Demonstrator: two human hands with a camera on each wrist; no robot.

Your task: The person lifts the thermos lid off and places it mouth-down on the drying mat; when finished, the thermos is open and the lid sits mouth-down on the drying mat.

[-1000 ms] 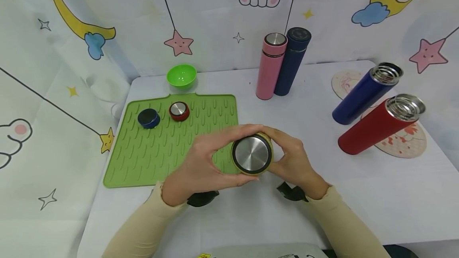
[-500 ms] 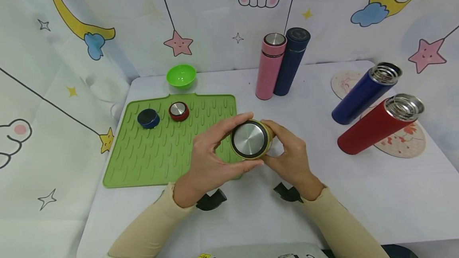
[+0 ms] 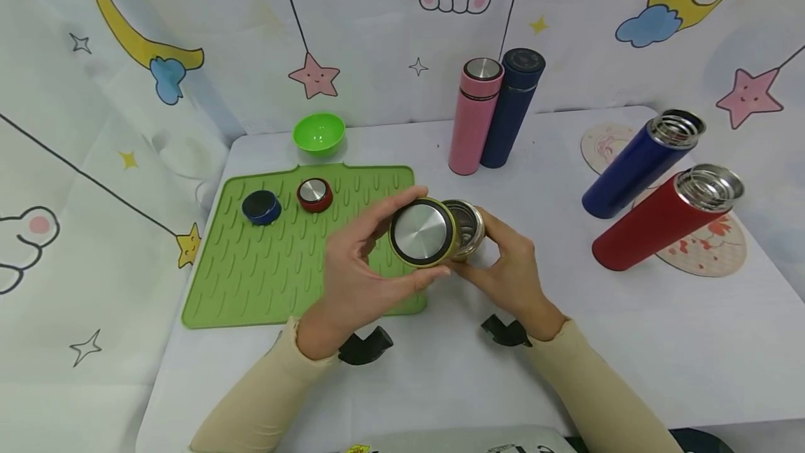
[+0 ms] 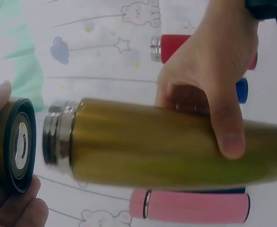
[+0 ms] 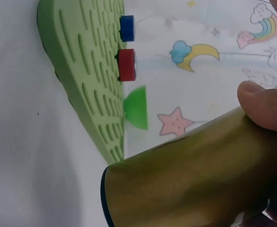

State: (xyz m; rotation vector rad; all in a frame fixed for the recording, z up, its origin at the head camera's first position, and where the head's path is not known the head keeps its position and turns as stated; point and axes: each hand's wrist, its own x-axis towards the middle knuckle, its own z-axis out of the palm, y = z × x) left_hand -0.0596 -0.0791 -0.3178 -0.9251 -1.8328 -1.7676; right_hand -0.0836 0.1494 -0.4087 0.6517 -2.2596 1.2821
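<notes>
My left hand [image 3: 355,275] grips a gold bottle lid [image 3: 423,232] with a brushed steel top, thumb below and fingers above. Just right of it, my right hand [image 3: 512,275] holds the gold thermos bottle [image 4: 138,146] round its body. The bottle's bare steel neck [image 4: 58,135] faces the lid's underside, with a small gap between them in the left wrist view. From the head view the lid covers part of the open mouth [image 3: 472,226], and most of the body is hidden. In the right wrist view the gold body fills the lower right.
A green mat [image 3: 264,285] bears a blue lid [image 3: 260,207] and a red lid [image 3: 314,194]. Behind it stands a green bowl [image 3: 318,135]. Pink [image 3: 468,131] and navy [image 3: 512,107] capped bottles stand at the back. Lidless blue [image 3: 635,170] and red [image 3: 660,222] bottles stand right, near patterned coasters [image 3: 717,250].
The lid has come off the gold bottle and shifted left in my left hand, baring the steel mouth. Both hands have also risen slightly in the head view.
</notes>
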